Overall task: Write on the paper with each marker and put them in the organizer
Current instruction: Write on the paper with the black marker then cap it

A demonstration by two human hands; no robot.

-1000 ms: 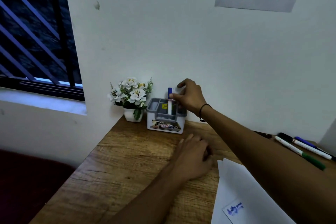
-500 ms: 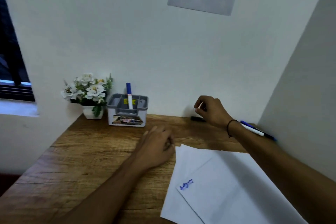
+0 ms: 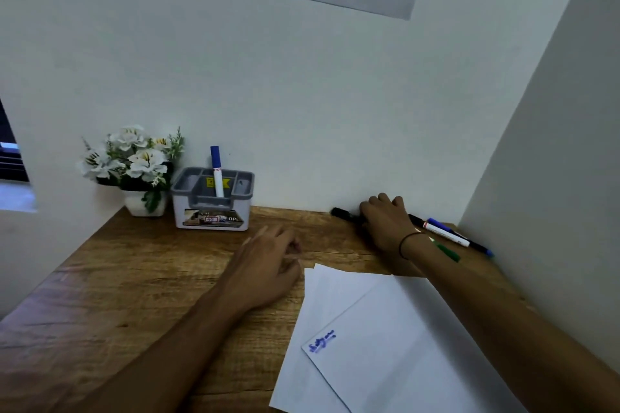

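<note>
Counter [image 3: 141, 278]: warm wood grain, matte, with a straight front edge running off to the left.
Organizer [image 3: 212, 199]: boxy white plastic tub with a grey divided top, at the back edge by the wall.
Blue marker [image 3: 216, 171]: smooth white barrel, blue cap, standing upright in a middle compartment.
Flowers [image 3: 132, 157]: soft white petals in a small white pot, just left of the organizer.
Right hand [image 3: 387, 228]: down at the back edge, fingers curled over a slim black marker [image 3: 340, 213]; whether they grip it, cannot tell.
Other markers [image 3: 449, 238]: thin round barrels lying in the back right corner, one green-ended, one blue-capped.
Left hand [image 3: 268, 265]: resting on the wood mid-counter, fingers loosely bent, holding nothing visible.
Paper [image 3: 385, 345]: two flat white sheets overlapping at the front right, blue scribble on the top one.
</note>
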